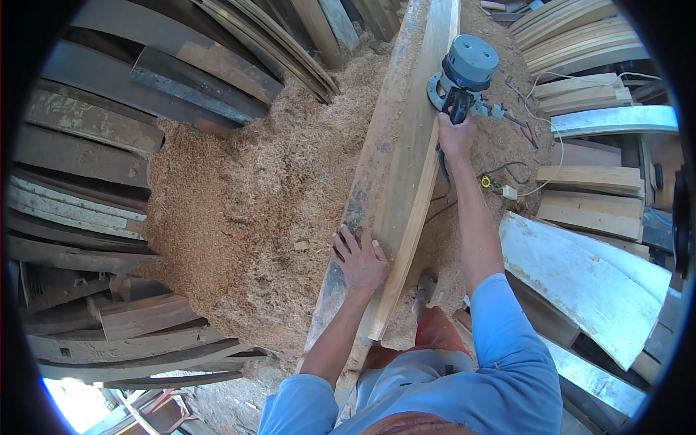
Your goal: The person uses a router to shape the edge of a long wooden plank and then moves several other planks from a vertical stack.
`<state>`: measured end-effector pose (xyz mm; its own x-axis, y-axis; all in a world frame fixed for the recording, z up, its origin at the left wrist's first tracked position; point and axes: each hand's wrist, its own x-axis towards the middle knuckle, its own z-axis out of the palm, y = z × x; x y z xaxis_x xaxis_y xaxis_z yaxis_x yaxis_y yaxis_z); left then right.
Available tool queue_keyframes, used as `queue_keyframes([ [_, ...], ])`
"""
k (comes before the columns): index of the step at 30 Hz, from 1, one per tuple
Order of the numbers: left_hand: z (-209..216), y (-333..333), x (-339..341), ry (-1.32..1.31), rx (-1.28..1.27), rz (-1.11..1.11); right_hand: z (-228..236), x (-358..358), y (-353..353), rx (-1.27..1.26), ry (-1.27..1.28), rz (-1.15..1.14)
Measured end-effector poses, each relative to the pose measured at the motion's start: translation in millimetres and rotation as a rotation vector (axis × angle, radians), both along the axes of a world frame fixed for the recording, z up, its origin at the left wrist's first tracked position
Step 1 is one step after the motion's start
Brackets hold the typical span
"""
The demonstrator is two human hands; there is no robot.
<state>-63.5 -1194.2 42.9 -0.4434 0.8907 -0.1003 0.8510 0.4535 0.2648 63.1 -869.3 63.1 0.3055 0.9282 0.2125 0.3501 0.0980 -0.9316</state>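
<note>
A long planed wooden board (407, 181) lies lengthwise on a narrow, worn bench (362, 170) in front of me. My right hand (458, 138) is wrapped round the black handle of a blue-grey handheld router (473, 61), whose round base stands at the far part of the board, over its right edge. My left hand (361, 264) presses flat with fingers spread, nearer to me, across the bench top and the board's left side. The router's bit is hidden beneath its base.
Deep wood shavings (268, 181) cover the ground left of the bench. Dark planks (80, 159) stack along the left, pale timber (580, 43) along the right. A white extension socket (510, 192), cables, red-handled pliers (531, 135) and a whitish panel (580, 279) lie to the right.
</note>
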Motion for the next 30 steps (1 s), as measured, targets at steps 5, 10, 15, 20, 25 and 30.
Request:
queue_keyframes([
  [5,-0.2,0.5,-0.2,-0.012,-0.012,-0.004,4.7,-0.6,8.2,0.003,0.012,0.002],
  [10,-0.2,0.3,-1.4,-0.024,-0.023,-0.006,8.7,0.1,17.6,-0.013,-0.02,-0.006],
  [15,4.5,1.9,-0.5,-0.037,-0.068,0.004,7.4,1.2,29.7,0.003,-0.018,0.004],
  [20,4.7,1.7,0.1,-0.029,-0.067,0.0,0.5,2.7,43.2,0.037,0.002,0.008],
  [25,4.4,2.4,-0.5,-0.03,-0.068,0.004,-2.8,2.9,55.0,0.028,-0.031,-0.012],
  [30,5.9,4.2,-0.4,-0.043,-0.084,0.01,-2.3,5.5,65.6,0.038,-0.021,0.003],
])
